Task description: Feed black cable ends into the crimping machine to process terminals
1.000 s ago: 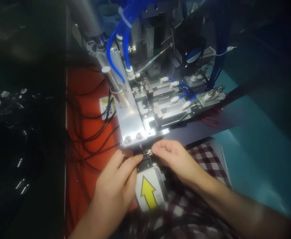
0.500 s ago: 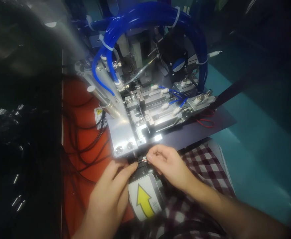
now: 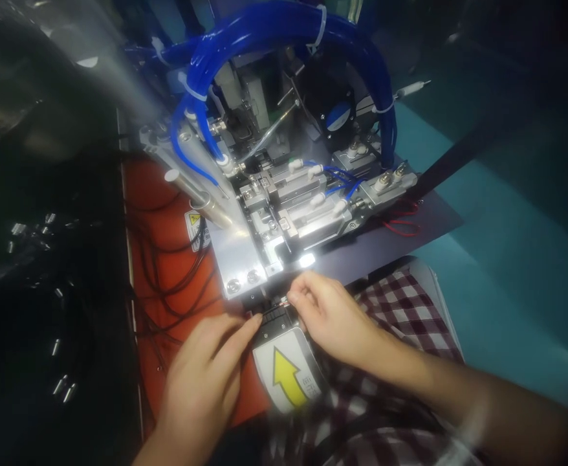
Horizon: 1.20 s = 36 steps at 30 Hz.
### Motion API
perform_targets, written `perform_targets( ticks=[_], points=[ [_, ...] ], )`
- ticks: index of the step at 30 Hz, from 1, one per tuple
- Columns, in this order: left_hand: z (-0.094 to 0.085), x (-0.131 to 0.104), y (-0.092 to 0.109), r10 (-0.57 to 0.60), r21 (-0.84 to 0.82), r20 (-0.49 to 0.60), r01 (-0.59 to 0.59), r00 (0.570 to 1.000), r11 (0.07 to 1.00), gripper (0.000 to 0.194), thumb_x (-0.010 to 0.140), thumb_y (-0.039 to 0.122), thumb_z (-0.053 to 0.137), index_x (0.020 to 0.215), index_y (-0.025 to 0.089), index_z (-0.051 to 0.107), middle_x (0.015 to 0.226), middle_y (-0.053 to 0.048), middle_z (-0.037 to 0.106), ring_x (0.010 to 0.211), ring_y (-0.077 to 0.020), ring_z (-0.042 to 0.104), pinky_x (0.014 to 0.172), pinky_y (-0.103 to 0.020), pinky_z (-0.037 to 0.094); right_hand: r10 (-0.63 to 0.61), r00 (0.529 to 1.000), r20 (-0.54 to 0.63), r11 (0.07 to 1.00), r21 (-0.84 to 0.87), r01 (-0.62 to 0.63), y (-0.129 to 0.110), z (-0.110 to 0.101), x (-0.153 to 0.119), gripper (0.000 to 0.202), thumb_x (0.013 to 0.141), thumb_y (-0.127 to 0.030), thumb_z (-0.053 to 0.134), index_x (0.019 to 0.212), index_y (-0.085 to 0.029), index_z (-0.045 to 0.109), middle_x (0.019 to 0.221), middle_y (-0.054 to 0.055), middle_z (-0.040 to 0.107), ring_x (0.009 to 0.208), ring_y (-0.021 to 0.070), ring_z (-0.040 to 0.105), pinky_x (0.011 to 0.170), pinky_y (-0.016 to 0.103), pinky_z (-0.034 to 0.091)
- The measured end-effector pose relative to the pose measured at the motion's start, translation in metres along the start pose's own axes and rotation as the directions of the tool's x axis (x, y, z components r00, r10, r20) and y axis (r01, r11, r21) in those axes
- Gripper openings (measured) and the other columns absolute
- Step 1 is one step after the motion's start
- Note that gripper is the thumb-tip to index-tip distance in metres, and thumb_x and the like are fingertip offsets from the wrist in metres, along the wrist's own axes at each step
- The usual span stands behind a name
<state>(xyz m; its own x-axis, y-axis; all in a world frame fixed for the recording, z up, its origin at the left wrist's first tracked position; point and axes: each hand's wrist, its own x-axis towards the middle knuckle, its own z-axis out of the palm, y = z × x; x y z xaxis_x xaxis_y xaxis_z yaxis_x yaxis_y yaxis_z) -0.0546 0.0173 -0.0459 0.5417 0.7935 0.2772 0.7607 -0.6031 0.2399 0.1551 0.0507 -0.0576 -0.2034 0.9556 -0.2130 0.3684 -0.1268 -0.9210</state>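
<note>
Between my two hands runs a thin, dark, wire-like part (image 3: pixel 273 308) with a light, reddish end, over the black slotted block (image 3: pixel 275 316) at the machine's front. My right hand (image 3: pixel 330 317) is closed, thumb and forefinger pinching the light end. Its other fingers are curled under. My left hand (image 3: pixel 206 369) reaches in from the left, thumb and forefinger closed together at the dark end. The fingertips cover much of this small part, so its exact kind does not show.
Behind the block stands a machine with a metal plate (image 3: pixel 238 259), air cylinders (image 3: pixel 313 220) and an arch of blue tubes (image 3: pixel 284 26). A yellow arrow label (image 3: pixel 286 375) lies in front. Black cables (image 3: pixel 167 278) cross the orange surface (image 3: pixel 151 188) at left.
My hands have drawn slightly apart, and more of the thin part and the slotted block shows between them. The view has shifted a little.
</note>
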Motion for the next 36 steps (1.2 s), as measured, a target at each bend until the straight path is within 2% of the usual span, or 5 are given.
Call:
perform_targets(
  ticks=[6, 13, 24, 28, 36],
  points=[
    [0.0, 0.001, -0.002, -0.083, -0.08, -0.01, 0.082, 0.997, 0.993, 0.038, 0.087, 0.0, 0.049, 0.114, 0.023, 0.062, 0.1, -0.005, 0.052, 0.089, -0.0157, 0.055, 0.075, -0.027, 0.046, 0.213, 0.942, 0.261, 0.874, 0.38, -0.303, 0.01, -0.007, 0.007, 0.019, 0.093, -0.028, 0.046, 0.079, -0.018, 0.053, 0.05, -0.005, 0.056, 0.047, 0.0121, 0.054, 0.055, 0.025, 0.042],
    [0.001, -0.002, -0.001, -0.109, -0.108, -0.088, 0.099, 0.99, 0.989, 0.03, 0.084, -0.003, 0.054, 0.105, 0.018, 0.061, 0.101, -0.004, 0.06, 0.092, -0.015, 0.058, 0.086, -0.026, 0.045, 0.16, 0.97, 0.181, 0.892, 0.393, -0.221, 0.01, -0.003, 0.005, 0.016, 0.088, -0.03, 0.056, 0.078, -0.018, 0.054, 0.053, -0.006, 0.053, 0.049, 0.0111, 0.055, 0.052, 0.023, 0.041],
    [-0.003, -0.002, -0.008, 0.039, 0.116, -0.033, -0.035, 0.999, 0.993, 0.034, 0.084, -0.002, 0.05, 0.11, 0.016, 0.061, 0.1, -0.01, 0.056, 0.088, -0.0198, 0.057, 0.075, -0.03, 0.048, 0.223, 0.943, 0.248, 0.815, 0.484, -0.32, 0.007, 0.0, 0.01, 0.018, 0.089, -0.024, 0.054, 0.072, -0.018, 0.054, 0.048, -0.006, 0.055, 0.047, 0.0106, 0.052, 0.058, 0.025, 0.041],
    [-0.004, -0.007, -0.011, 0.025, 0.078, -0.013, -0.024, 1.0, 0.997, 0.038, 0.085, -0.002, 0.048, 0.113, 0.02, 0.061, 0.1, -0.008, 0.057, 0.089, -0.0179, 0.058, 0.075, -0.028, 0.049, 0.235, 0.919, 0.317, 0.76, 0.529, -0.377, 0.009, -0.003, 0.011, 0.023, 0.09, -0.023, 0.054, 0.068, -0.016, 0.054, 0.049, -0.006, 0.055, 0.045, 0.009, 0.052, 0.055, 0.023, 0.039],
    [-0.005, -0.004, -0.011, -0.02, 0.022, -0.018, 0.021, 1.0, 1.0, 0.035, 0.087, 0.003, 0.049, 0.111, 0.024, 0.063, 0.099, -0.005, 0.057, 0.086, -0.0154, 0.06, 0.075, -0.024, 0.05, 0.194, 0.955, 0.222, 0.794, 0.536, -0.286, 0.009, -0.006, 0.005, 0.018, 0.09, -0.023, 0.054, 0.075, -0.015, 0.058, 0.06, -0.005, 0.059, 0.05, 0.0088, 0.056, 0.057, 0.023, 0.042]
  ],
)
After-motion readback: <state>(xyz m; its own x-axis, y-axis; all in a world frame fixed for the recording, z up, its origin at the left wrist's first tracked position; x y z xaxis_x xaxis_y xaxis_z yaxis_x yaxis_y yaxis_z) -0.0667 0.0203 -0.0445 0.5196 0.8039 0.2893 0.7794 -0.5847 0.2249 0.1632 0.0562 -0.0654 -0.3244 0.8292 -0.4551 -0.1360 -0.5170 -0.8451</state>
